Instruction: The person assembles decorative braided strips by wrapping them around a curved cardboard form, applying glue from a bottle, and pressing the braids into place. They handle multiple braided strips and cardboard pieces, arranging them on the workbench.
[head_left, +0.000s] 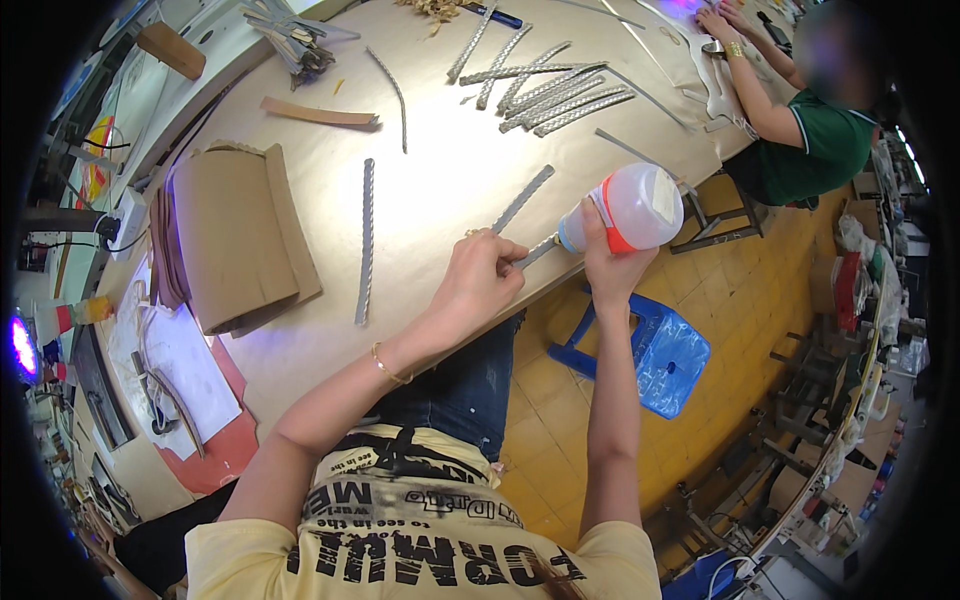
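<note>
My right hand [612,262] is wrapped round a translucent plastic squeeze bottle [648,203] with an orange-red band. The bottle is tipped on its side, its nozzle pointing left at a grey strip [536,251]. My left hand [482,277] pinches that strip near the table's front edge; part of it is hidden by the fingers. Just beyond the left hand lies another grey strip [524,198]. Farther left on the table rests a longer grey strip [366,240] with a pale twisted pattern along it.
Several braided silver-grey strips [560,98] lie piled at the back. A brown folded stack [240,235] stands at the left, near a tan strip [318,113]. A blue plastic stool [672,355] is on the floor to the right. Another person [815,140] works at the far right.
</note>
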